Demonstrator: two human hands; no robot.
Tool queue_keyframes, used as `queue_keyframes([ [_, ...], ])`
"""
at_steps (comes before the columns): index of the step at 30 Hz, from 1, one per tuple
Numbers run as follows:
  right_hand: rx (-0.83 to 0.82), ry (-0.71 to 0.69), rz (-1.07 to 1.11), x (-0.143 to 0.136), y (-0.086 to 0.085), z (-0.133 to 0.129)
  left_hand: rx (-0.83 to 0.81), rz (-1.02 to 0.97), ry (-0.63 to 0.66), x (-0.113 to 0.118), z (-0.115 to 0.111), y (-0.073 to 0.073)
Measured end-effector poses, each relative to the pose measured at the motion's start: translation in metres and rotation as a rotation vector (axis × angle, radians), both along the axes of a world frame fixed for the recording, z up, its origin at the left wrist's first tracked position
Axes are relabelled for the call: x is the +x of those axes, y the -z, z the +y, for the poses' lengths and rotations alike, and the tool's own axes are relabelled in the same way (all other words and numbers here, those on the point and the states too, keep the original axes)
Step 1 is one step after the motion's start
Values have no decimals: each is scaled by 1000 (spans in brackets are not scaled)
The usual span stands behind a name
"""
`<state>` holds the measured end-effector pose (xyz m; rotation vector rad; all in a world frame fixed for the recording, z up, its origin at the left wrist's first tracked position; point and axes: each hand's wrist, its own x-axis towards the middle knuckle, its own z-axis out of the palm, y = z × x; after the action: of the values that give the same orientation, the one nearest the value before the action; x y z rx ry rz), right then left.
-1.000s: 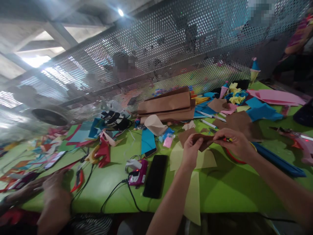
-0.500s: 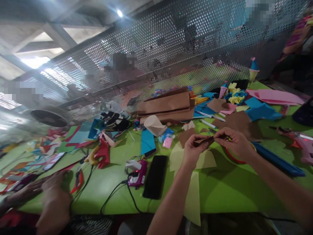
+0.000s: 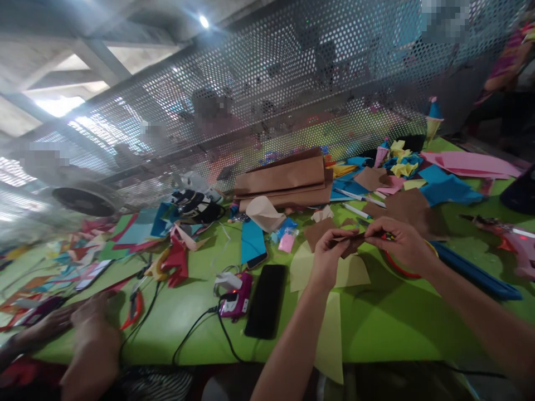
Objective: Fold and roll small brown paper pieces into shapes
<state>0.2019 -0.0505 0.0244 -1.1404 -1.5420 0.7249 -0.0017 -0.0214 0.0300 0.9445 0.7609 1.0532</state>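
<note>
Between my hands is a small piece of brown paper (image 3: 351, 243), raised above the green table. My left hand (image 3: 328, 256) is closed on its left end, thumb toward me. The right edge is pinched by the fingertips of my right hand (image 3: 390, 239). Beneath them lie pale yellow cut papers (image 3: 303, 267), one long strip (image 3: 330, 340) hanging over the table's front edge. A red ring-shaped thing (image 3: 401, 270) rests under my right hand, partly covered by it.
A black phone (image 3: 265, 301) and a purple device with cables (image 3: 236, 298) lie to the left. Folded brown paper (image 3: 284, 181) stands at the back. A blue tool (image 3: 476, 273) and a pink glue gun (image 3: 524, 250) are at right. A co-worker's hands (image 3: 94, 317) rest at far left.
The brown paper has tilted and turned slightly between my fingers, its lower edge now showing below them. Both my hands keep nearly the same place.
</note>
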Motion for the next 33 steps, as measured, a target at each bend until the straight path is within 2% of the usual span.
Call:
queue_keyframes([
  [5,-16,31,13,0,2,0,42,39,19,-1,-2,-2],
  [12,-42,66,90,-2,5,0,139,60,43,0,-2,2],
  [23,-102,64,163,-1,6,2,-17,-3,3,-2,0,-2],
  [33,-103,46,121,0,6,1,-41,-22,21,-1,0,-1],
])
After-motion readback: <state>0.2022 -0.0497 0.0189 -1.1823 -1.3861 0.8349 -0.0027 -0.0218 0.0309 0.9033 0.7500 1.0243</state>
